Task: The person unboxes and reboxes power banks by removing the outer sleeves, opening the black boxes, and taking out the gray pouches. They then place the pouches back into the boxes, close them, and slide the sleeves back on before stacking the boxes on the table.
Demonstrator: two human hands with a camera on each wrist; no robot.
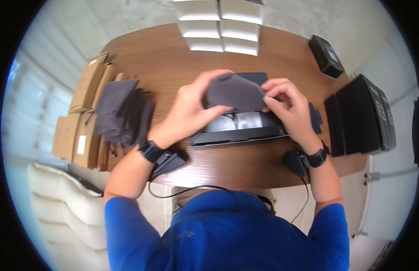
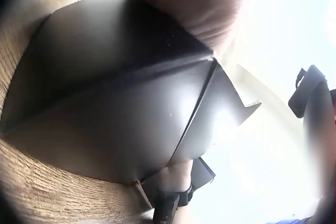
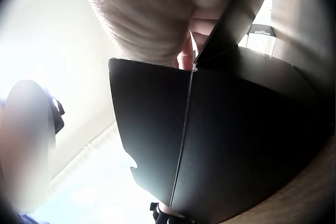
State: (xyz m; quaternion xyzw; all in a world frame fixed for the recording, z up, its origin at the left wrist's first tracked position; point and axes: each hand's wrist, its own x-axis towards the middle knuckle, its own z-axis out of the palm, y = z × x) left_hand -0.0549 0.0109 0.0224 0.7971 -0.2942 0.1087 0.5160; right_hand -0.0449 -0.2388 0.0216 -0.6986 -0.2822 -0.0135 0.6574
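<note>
Both hands hold a dark grey fabric pouch (image 1: 235, 93) above an open black box (image 1: 239, 137) in the head view. The left hand (image 1: 188, 108) grips the pouch's left side, thumb at its lower edge and fingers over its top. At the right edge, the right hand (image 1: 290, 105) pinches the cloth between thumb and fingers. Inside the box, light grey and white items (image 1: 249, 120) show below the pouch. Both wrist views are mostly filled by the black box (image 2: 105, 119), its side panel (image 3: 247, 134) close to the right hand's palm (image 3: 147, 19). The fingertips are mostly hidden there.
A stack of grey pouches (image 1: 117, 110) lies left, beside brown cardboard boxes (image 1: 87, 86). White boxes (image 1: 202, 29) stand at the back. Larger black boxes (image 1: 354, 117) and a small black box (image 1: 326, 56) are on the right. Cables (image 1: 187, 192) hang from the wrist devices.
</note>
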